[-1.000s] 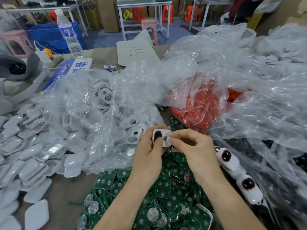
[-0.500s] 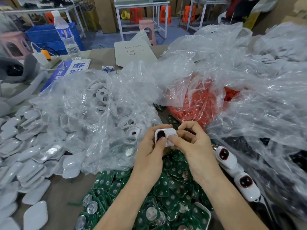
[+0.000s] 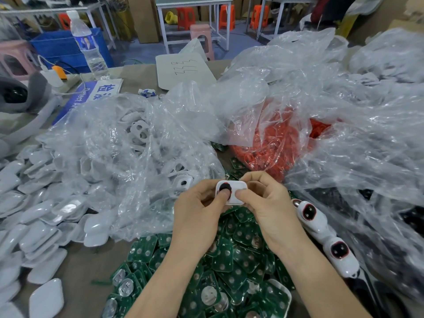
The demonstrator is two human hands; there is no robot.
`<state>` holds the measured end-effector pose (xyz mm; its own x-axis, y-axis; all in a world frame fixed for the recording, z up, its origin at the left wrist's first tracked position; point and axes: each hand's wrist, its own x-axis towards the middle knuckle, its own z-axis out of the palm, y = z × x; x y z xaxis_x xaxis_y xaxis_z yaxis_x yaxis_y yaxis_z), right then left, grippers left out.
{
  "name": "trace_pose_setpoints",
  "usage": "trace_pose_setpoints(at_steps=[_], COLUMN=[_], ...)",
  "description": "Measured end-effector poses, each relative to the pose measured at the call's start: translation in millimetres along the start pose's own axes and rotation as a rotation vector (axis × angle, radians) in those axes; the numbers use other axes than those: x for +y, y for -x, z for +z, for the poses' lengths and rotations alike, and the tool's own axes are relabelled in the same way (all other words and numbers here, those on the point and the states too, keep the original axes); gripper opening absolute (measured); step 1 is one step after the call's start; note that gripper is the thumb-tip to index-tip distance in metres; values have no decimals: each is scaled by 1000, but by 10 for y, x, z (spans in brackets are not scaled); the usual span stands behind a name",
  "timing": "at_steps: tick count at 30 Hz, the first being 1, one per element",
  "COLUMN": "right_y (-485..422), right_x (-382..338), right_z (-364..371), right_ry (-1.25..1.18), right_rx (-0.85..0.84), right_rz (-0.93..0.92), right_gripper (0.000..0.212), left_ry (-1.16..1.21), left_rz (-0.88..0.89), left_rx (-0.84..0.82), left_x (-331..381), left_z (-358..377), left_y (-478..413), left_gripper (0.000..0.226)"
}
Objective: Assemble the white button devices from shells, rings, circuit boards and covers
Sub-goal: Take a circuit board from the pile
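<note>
Above the pile of green circuit boards (image 3: 238, 255) on the bench (image 3: 78, 267), both hands pinch 1 white shell (image 3: 238, 191): the left hand (image 3: 195, 216) thumbs its dark round button (image 3: 222, 186), the right hand (image 3: 270, 212) grips the other end. 2 finished devices (image 3: 309, 214) lie just right of them.

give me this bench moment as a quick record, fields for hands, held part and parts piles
held part: white shell with black button
left hand: grips shell, thumb on button
right hand: pinches shell's right edge
under hands: green circuit boards pile
far left: loose white covers
behind: bagged orange rings
right: assembled devices in a row
</note>
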<state>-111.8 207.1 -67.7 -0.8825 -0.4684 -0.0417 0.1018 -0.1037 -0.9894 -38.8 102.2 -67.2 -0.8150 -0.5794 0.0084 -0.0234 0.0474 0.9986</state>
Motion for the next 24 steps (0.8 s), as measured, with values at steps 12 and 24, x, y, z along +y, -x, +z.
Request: trace_pose_setpoints(at_steps=[12,24], right_y=[15,7], right_x=[2,-8], right_z=[-12,-15], right_ry=[252,30], right_rx=[1,8], right_rz=[-62,46], right_gripper=[20,24], left_ry=[-211,-1], left_rz=[44,-53], left_rx=[78,27], left_x=[22,-16], left_z=[44,35], left_y=[73,36], left_gripper=[8,19])
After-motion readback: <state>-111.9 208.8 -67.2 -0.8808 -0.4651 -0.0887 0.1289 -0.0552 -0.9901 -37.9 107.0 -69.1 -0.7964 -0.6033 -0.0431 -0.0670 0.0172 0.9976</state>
